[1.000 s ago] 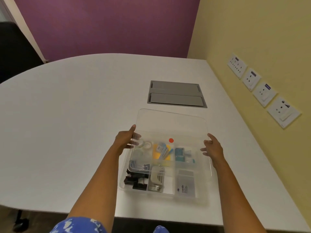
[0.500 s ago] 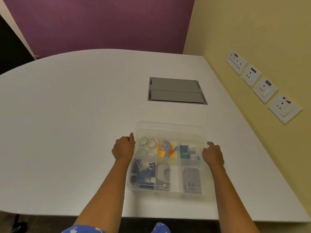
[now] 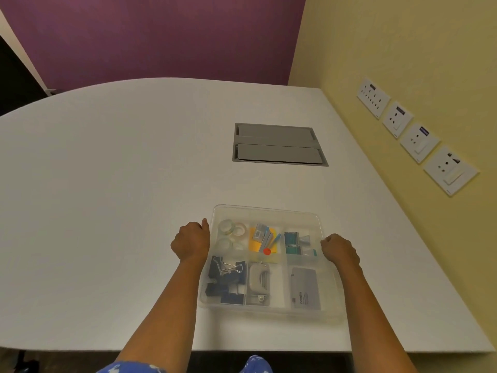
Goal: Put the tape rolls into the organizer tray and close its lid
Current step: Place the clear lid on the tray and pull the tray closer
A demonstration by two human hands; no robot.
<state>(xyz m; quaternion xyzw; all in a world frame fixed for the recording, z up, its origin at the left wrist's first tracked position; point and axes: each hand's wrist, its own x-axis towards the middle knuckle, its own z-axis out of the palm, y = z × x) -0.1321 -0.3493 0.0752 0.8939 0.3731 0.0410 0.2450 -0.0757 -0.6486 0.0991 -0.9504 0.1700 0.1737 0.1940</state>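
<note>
A clear organizer tray (image 3: 333,300) sits on the white table near its front edge, with its clear lid (image 3: 266,211) lying flat on top. Through the lid I see several clear tape rolls (image 3: 231,230) in the far left compartment. My left hand (image 3: 191,242) is curled against the tray's left edge, thumb on the lid's rim. At the right edge my right hand (image 3: 339,250) rests, fingers curled on the lid. A red dot sticker (image 3: 267,251) marks the lid's middle.
Other compartments hold blue binder clips (image 3: 227,278), a hole punch (image 3: 258,284), a grey box (image 3: 305,288), sticky notes (image 3: 262,239). A grey cable hatch (image 3: 278,145) is set in the table beyond the tray. Wall sockets (image 3: 414,138) line the yellow wall at right.
The lid was tilted up at its far side a second ago; both hands have lowered it flat onto the tray and now press at its side edges.
</note>
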